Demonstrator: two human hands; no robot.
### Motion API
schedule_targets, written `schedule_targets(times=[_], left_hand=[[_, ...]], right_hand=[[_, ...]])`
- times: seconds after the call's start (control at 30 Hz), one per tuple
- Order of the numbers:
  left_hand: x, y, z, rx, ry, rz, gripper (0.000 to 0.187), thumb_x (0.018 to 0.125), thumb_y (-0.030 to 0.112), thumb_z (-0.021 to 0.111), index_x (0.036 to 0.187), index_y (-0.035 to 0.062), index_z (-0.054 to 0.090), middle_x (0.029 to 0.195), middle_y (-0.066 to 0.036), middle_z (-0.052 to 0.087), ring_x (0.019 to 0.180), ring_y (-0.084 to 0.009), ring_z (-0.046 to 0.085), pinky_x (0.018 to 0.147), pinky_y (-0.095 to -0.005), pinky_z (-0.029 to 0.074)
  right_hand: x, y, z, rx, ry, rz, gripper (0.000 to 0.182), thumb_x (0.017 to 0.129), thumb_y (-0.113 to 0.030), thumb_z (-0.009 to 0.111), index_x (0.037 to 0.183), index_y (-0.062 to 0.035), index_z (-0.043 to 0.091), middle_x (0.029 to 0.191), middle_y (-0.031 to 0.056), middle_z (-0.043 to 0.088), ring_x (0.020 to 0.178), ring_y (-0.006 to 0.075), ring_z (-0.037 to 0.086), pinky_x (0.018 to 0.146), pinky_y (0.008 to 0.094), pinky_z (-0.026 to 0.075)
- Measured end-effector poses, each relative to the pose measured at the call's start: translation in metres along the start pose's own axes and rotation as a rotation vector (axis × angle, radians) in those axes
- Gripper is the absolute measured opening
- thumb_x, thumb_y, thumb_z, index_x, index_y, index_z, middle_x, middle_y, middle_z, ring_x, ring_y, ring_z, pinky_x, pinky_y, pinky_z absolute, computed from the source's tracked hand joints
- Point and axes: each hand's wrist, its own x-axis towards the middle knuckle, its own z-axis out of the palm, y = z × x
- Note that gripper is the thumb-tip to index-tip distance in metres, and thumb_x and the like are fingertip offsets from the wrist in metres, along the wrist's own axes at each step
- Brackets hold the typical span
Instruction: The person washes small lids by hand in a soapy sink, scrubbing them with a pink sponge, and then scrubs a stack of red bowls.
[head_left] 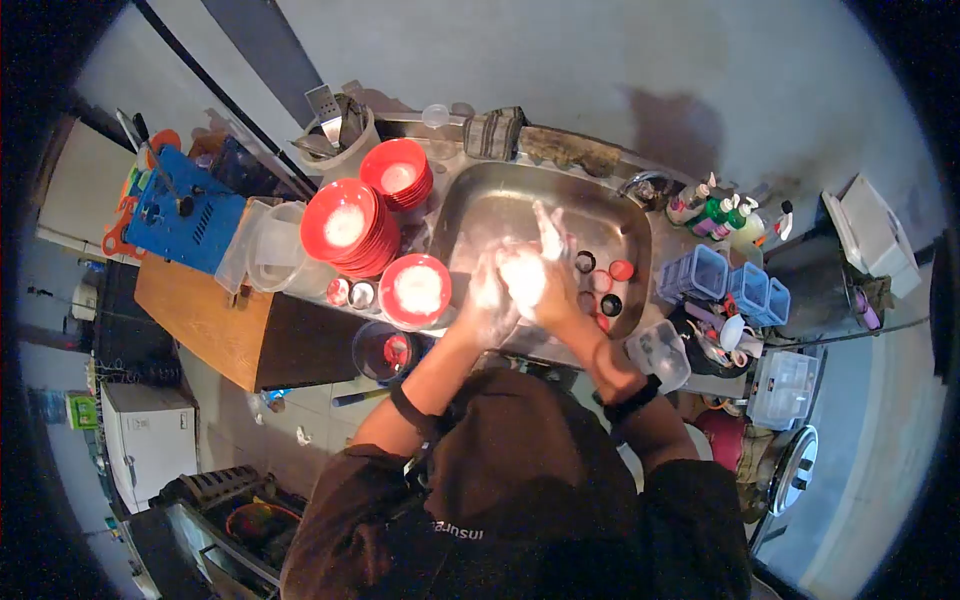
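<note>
My left hand (487, 298) and my right hand (543, 285) meet over the near-left part of a steel sink (465, 200), both coated in white suds. The left one is closed against the palm side of the right; glare and lather hide whatever might lie between them. Stretched fingers reach up past the right hand toward the far side of the basin. Beside the right hand, several red and black round lids (621, 270) lie on the sink floor. Close to my left wrist stands a red bowl (417, 291) with white inside.
Stacked red bowls (350, 228) crowd the counter left of the sink, near a utensil tub (345, 150). A faucet (650, 188), soap bottles (722, 217) and blue plastic baskets (694, 274) stand on the right. A clear container (657, 354) sits by my right forearm.
</note>
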Motion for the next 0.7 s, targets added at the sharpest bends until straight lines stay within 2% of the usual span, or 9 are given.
schedule_targets(times=[0.1,0.2,0.23,0.4,0.47,0.53,0.57,0.67,0.7], left_hand=[[-0.006,0.029,0.010,-0.349,-0.117,-0.235,0.037,0.098,0.034,0.038,0.114,0.0073,0.056,0.111,-0.009,0.063,0.101,-0.0212,0.061,0.090,-0.0357,0.050],[0.016,0.026,-0.049,-0.318,-0.362,-0.347,0.037,0.098,0.036,0.036,0.113,0.0088,0.056,0.113,-0.010,0.062,0.100,-0.0222,0.062,0.090,-0.0360,0.050],[-0.005,0.023,-0.027,0.048,-0.220,-0.047,0.039,0.099,0.037,0.035,0.112,0.0076,0.056,0.113,-0.011,0.062,0.101,-0.0227,0.062,0.092,-0.0368,0.049],[-0.006,-0.005,0.000,-0.038,-0.004,-0.084,0.039,0.099,0.036,0.036,0.116,0.0060,0.055,0.112,-0.012,0.062,0.103,-0.0256,0.060,0.093,-0.0388,0.048],[-0.004,-0.005,-0.001,-0.051,0.109,-0.017,0.040,0.098,0.036,0.038,0.117,0.0057,0.055,0.112,-0.012,0.062,0.103,-0.0261,0.060,0.092,-0.0393,0.048],[-0.004,0.014,-0.013,-0.314,-0.067,-0.229,0.040,0.096,0.038,0.042,0.115,0.0054,0.056,0.113,-0.012,0.062,0.104,-0.0247,0.060,0.092,-0.0380,0.048],[-0.005,0.027,-0.018,-0.372,-0.422,-0.216,0.039,0.094,0.039,0.043,0.108,0.0065,0.058,0.110,-0.013,0.062,0.103,-0.0223,0.061,0.090,-0.0365,0.050],[0.002,0.038,-0.030,-0.296,-0.294,-0.313,0.034,0.091,0.032,0.052,0.112,0.0043,0.051,0.112,-0.014,0.060,0.102,-0.0215,0.061,0.087,-0.0352,0.051],[-0.022,0.022,-0.006,0.247,-0.429,0.368,0.044,0.087,0.019,0.060,0.121,0.0004,0.039,0.115,-0.016,0.056,0.102,-0.0228,0.060,0.085,-0.0355,0.051]], right_hand=[[-0.014,-0.002,0.010,0.244,-0.111,-0.038,0.029,0.078,-0.035,0.066,0.103,-0.0219,0.071,0.151,0.0110,0.031,0.139,0.0437,0.019,0.107,0.0658,0.016],[-0.019,0.009,-0.001,0.072,-0.181,-0.265,0.033,0.072,-0.033,0.069,0.104,-0.0216,0.071,0.151,0.0115,0.031,0.140,0.0433,0.018,0.109,0.0648,0.013],[-0.014,0.016,-0.007,-0.039,-0.253,-0.282,0.037,0.068,-0.031,0.071,0.104,-0.0220,0.069,0.150,0.0129,0.032,0.140,0.0444,0.017,0.110,0.0643,0.011],[-0.003,0.018,0.005,0.125,-0.039,-0.113,0.028,0.071,-0.028,0.070,0.097,-0.0179,0.069,0.147,0.0134,0.036,0.140,0.0390,0.021,0.109,0.0637,0.016],[-0.007,0.010,0.025,0.194,-0.080,0.019,0.026,0.073,-0.030,0.069,0.097,-0.0182,0.069,0.148,0.0161,0.034,0.138,0.0463,0.020,0.108,0.0632,0.017],[-0.014,-0.011,-0.001,0.094,-0.121,-0.016,0.033,0.073,-0.031,0.069,0.104,-0.0183,0.068,0.148,0.0174,0.034,0.136,0.0458,0.026,0.105,0.0632,0.021],[-0.017,-0.018,-0.015,0.116,-0.138,-0.146,0.036,0.073,-0.032,0.069,0.106,-0.0179,0.068,0.148,0.0177,0.033,0.135,0.0454,0.028,0.104,0.0624,0.023],[-0.016,0.002,-0.025,0.041,-0.173,-0.361,0.040,0.072,-0.031,0.069,0.111,-0.0195,0.067,0.148,0.0193,0.033,0.131,0.0455,0.034,0.102,0.0597,0.028],[-0.012,0.008,-0.026,-0.016,-0.157,-0.324,0.039,0.073,-0.031,0.068,0.110,-0.0196,0.067,0.147,0.0193,0.034,0.129,0.0443,0.037,0.101,0.0568,0.031]])
